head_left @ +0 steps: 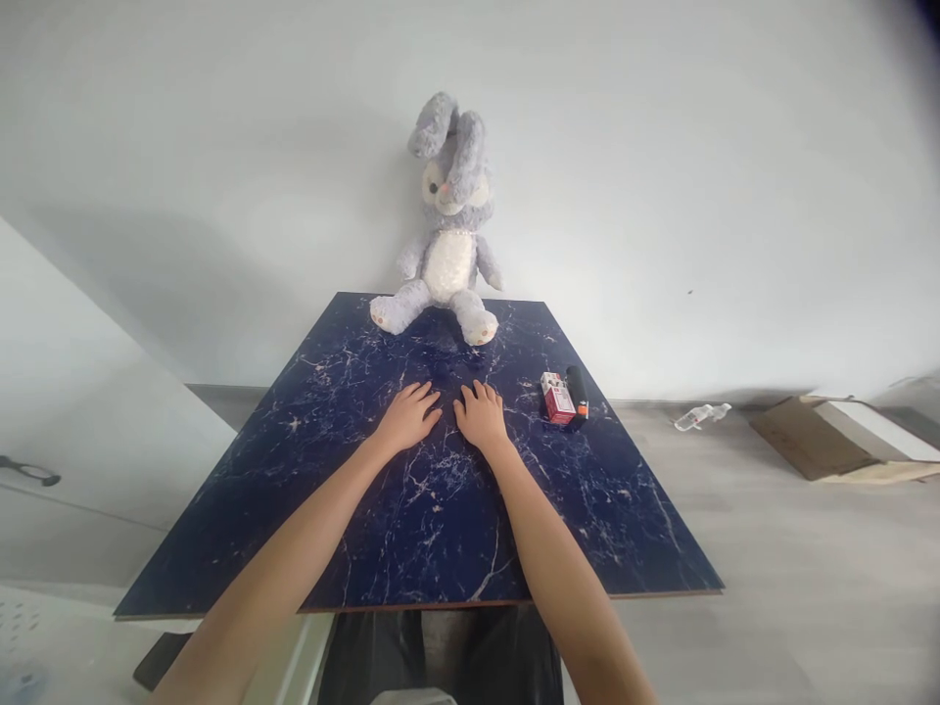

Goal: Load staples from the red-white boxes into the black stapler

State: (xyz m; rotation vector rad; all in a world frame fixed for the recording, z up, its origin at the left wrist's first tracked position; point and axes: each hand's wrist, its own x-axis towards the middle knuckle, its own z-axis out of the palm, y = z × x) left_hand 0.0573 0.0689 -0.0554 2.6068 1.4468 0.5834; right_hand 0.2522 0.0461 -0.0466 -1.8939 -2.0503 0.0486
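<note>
Palm down on the dark blue marbled table (294, 431), my left hand (408, 417) lies flat with its fingers spread. My right hand (482, 415) rests beside it in the same way, a short gap between the two thumbs. Neither hand holds anything. Beyond them a grey plush rabbit (449, 259) with a white belly sits upright at the far edge, one ear flopped over its face. To the right of my right hand stand a small red and white box (558, 399) and a black cylindrical object (578, 392) with an orange band, close together.
A pale wall (661, 176) rises behind the table. On the floor to the right lie a clear plastic bottle (694, 418) and an open cardboard box (822, 441). At the left is a white cabinet or door (88, 411) with a dark handle (30, 472).
</note>
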